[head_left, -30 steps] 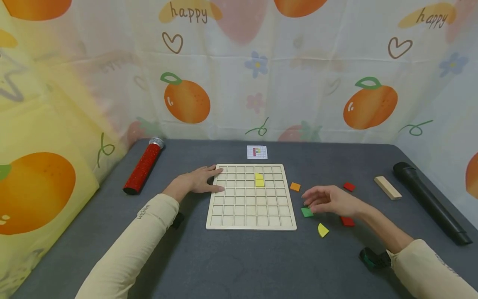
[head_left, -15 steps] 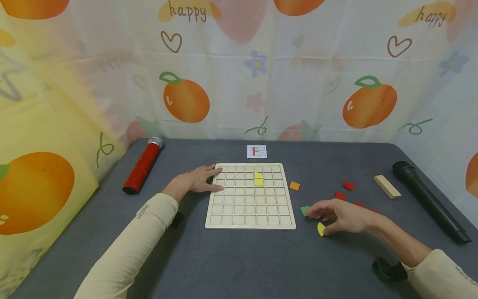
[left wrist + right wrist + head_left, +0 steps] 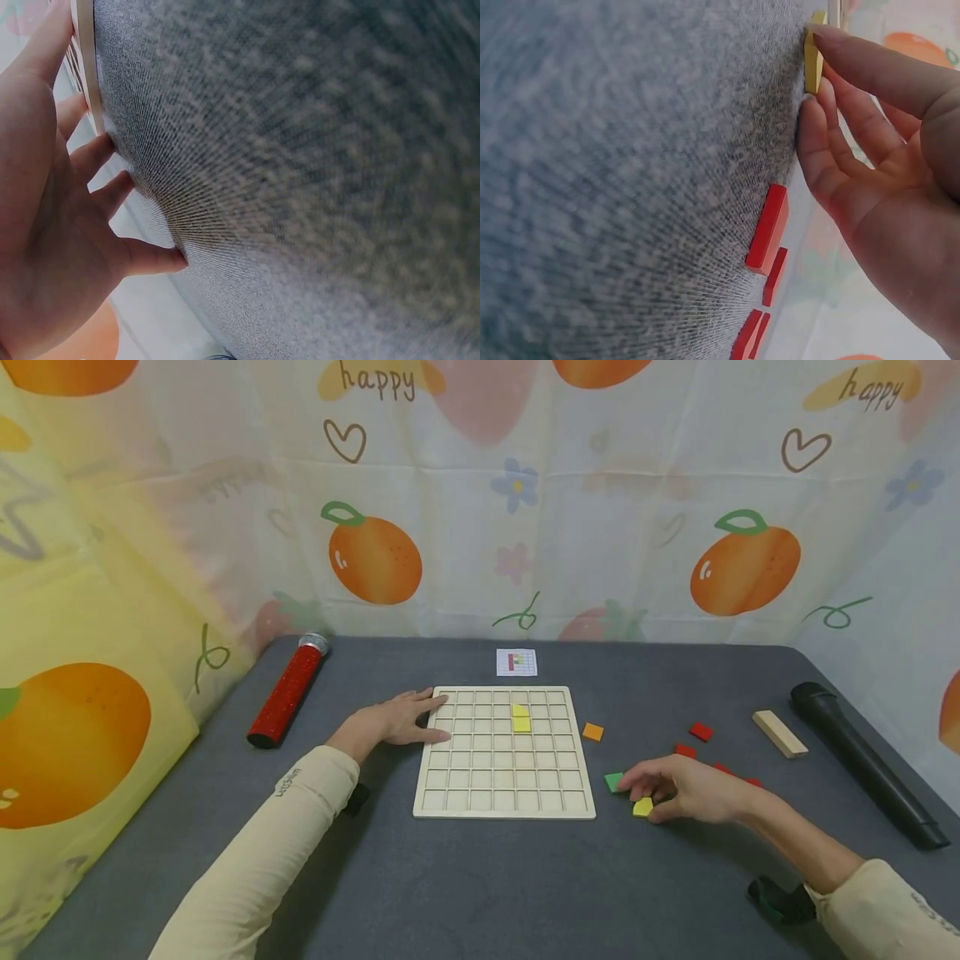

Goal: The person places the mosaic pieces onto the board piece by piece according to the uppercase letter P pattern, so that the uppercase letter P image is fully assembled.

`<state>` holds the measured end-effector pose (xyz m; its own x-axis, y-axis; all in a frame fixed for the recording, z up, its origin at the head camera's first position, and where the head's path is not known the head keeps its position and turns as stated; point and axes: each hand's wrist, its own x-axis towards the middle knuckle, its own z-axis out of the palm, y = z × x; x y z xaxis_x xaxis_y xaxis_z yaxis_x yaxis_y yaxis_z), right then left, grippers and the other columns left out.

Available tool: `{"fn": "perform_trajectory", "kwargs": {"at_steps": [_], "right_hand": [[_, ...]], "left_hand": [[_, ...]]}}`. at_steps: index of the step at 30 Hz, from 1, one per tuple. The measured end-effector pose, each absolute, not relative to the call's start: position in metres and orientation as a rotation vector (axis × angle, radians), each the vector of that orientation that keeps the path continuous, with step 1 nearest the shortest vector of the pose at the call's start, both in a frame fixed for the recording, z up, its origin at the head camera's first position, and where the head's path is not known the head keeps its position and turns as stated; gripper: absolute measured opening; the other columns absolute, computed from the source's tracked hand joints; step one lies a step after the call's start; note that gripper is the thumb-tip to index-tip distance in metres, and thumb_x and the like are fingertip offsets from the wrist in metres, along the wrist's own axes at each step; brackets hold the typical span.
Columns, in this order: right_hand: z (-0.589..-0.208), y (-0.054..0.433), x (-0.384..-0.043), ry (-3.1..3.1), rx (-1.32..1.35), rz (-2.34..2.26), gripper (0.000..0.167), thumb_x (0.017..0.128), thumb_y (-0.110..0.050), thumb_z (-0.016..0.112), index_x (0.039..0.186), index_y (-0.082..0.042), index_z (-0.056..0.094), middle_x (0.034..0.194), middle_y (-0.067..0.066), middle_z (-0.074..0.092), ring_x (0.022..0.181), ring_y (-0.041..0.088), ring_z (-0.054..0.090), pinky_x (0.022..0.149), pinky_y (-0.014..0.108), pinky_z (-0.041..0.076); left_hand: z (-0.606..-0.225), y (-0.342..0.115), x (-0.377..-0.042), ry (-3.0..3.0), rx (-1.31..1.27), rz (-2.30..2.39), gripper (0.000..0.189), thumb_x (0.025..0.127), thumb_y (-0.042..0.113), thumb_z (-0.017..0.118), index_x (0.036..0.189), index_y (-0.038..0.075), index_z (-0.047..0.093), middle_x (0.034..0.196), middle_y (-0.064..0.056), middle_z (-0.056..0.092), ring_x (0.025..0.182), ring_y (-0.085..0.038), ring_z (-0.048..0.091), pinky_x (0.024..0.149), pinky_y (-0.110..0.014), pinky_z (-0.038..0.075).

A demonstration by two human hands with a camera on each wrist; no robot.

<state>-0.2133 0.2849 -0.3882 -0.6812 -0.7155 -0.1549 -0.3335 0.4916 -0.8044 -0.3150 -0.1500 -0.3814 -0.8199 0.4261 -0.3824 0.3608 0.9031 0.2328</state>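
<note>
The pale wooden grid board lies flat on the grey table, bearing two yellow tiles in its upper part. Spread fingers of my left hand rest on the board's left edge. To the right of the board, my right hand pinches a small yellow tile with a curved side, thumb against it, low at the table. In the right wrist view the yellow tile stands between thumb and fingers. A green tile lies by the right fingertips, partly hidden.
An orange tile lies beside the board. Several red tiles are scattered behind the right hand. Further right lie a wooden block and a black tube. At left is a red microphone; a printed pattern card lies behind the board.
My right hand has moved from near the green tile, toward me and right, to the yellow tile. The yellow tile has since turned and shifted slightly away from me. My left hand stays put.
</note>
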Motion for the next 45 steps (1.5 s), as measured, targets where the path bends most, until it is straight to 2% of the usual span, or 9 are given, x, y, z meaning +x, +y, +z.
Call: {"fn": "perform_trajectory", "kwargs": {"at_steps": [5, 11, 17, 19, 21, 26, 28, 34, 45], "right_hand": [[-0.385, 0.285, -0.215, 2.257, -0.862, -1.092, 0.039, 0.083, -0.005, 0.073, 0.12, 0.0, 0.061, 0.097, 0.008, 0.06, 0.086, 0.016, 0.058, 0.074, 0.028, 0.051], [-0.381, 0.283, -0.216, 2.265, -0.902, -1.071, 0.034, 0.084, -0.006, 0.072, 0.117, 0.0, 0.062, 0.086, 0.005, 0.057, 0.073, 0.013, 0.053, 0.062, 0.025, 0.047], [-0.379, 0.282, -0.221, 2.457, -0.919, -0.937, 0.015, 0.085, -0.009, 0.072, 0.101, -0.01, 0.073, 0.096, -0.003, 0.067, 0.085, 0.008, 0.061, 0.071, 0.026, 0.052], [-0.379, 0.281, -0.222, 2.522, -0.911, -0.911, 0.013, 0.086, -0.01, 0.071, 0.1, -0.01, 0.072, 0.096, -0.004, 0.068, 0.084, 0.008, 0.061, 0.071, 0.026, 0.052], [-0.378, 0.28, -0.222, 2.566, -0.893, -0.9, 0.016, 0.088, -0.011, 0.069, 0.104, -0.007, 0.069, 0.096, -0.002, 0.067, 0.081, 0.009, 0.061, 0.068, 0.027, 0.051], [-0.376, 0.277, -0.223, 2.622, -0.864, -0.912, 0.024, 0.091, -0.008, 0.064, 0.114, -0.001, 0.065, 0.107, 0.006, 0.066, 0.091, 0.015, 0.063, 0.073, 0.027, 0.052], [-0.376, 0.275, -0.224, 2.638, -0.838, -0.924, 0.021, 0.092, -0.008, 0.064, 0.112, -0.003, 0.067, 0.107, 0.005, 0.066, 0.09, 0.016, 0.063, 0.073, 0.028, 0.052], [-0.38, 0.268, -0.229, 2.706, -0.732, -0.981, 0.014, 0.091, -0.016, 0.067, 0.102, -0.008, 0.068, 0.091, -0.003, 0.066, 0.079, 0.013, 0.061, 0.067, 0.03, 0.05], [-0.384, 0.253, -0.239, 2.573, -0.421, -1.281, 0.033, 0.088, -0.024, 0.071, 0.11, -0.001, 0.067, 0.092, 0.006, 0.069, 0.08, 0.022, 0.064, 0.069, 0.035, 0.054]], "left_hand": [[-0.38, -0.151, -0.316, 2.64, 0.573, 0.211, 0.083, 0.092, 0.06, 0.05, 0.155, 0.022, 0.013, 0.159, -0.01, 0.003, 0.143, -0.036, 0.002, 0.106, -0.065, 0.013], [-0.379, -0.151, -0.316, 2.645, 0.569, 0.198, 0.083, 0.092, 0.061, 0.049, 0.155, 0.022, 0.012, 0.159, -0.01, 0.003, 0.143, -0.036, 0.002, 0.106, -0.065, 0.014], [-0.38, -0.151, -0.316, 2.646, 0.558, 0.196, 0.084, 0.091, 0.062, 0.05, 0.155, 0.022, 0.013, 0.159, -0.009, 0.003, 0.143, -0.036, 0.002, 0.106, -0.065, 0.014], [-0.38, -0.151, -0.316, 2.645, 0.564, 0.196, 0.084, 0.091, 0.062, 0.049, 0.155, 0.022, 0.013, 0.159, -0.009, 0.003, 0.143, -0.036, 0.002, 0.106, -0.065, 0.014], [-0.379, -0.151, -0.315, 2.644, 0.575, 0.201, 0.083, 0.092, 0.061, 0.049, 0.155, 0.021, 0.013, 0.159, -0.01, 0.003, 0.143, -0.036, 0.002, 0.105, -0.065, 0.014], [-0.377, -0.151, -0.314, 2.641, 0.59, 0.205, 0.083, 0.092, 0.059, 0.049, 0.155, 0.019, 0.013, 0.159, -0.012, 0.004, 0.143, -0.038, 0.003, 0.105, -0.065, 0.013], [-0.377, -0.151, -0.314, 2.641, 0.59, 0.204, 0.083, 0.092, 0.059, 0.049, 0.155, 0.019, 0.013, 0.159, -0.012, 0.004, 0.143, -0.038, 0.003, 0.106, -0.065, 0.014], [-0.378, -0.151, -0.315, 2.641, 0.584, 0.203, 0.083, 0.092, 0.061, 0.048, 0.155, 0.019, 0.014, 0.159, -0.012, 0.005, 0.142, -0.038, 0.004, 0.105, -0.066, 0.014], [-0.378, -0.149, -0.312, 2.643, 0.561, 0.209, 0.083, 0.092, 0.061, 0.049, 0.155, 0.02, 0.014, 0.159, -0.011, 0.005, 0.143, -0.037, 0.003, 0.106, -0.064, 0.014]]}}
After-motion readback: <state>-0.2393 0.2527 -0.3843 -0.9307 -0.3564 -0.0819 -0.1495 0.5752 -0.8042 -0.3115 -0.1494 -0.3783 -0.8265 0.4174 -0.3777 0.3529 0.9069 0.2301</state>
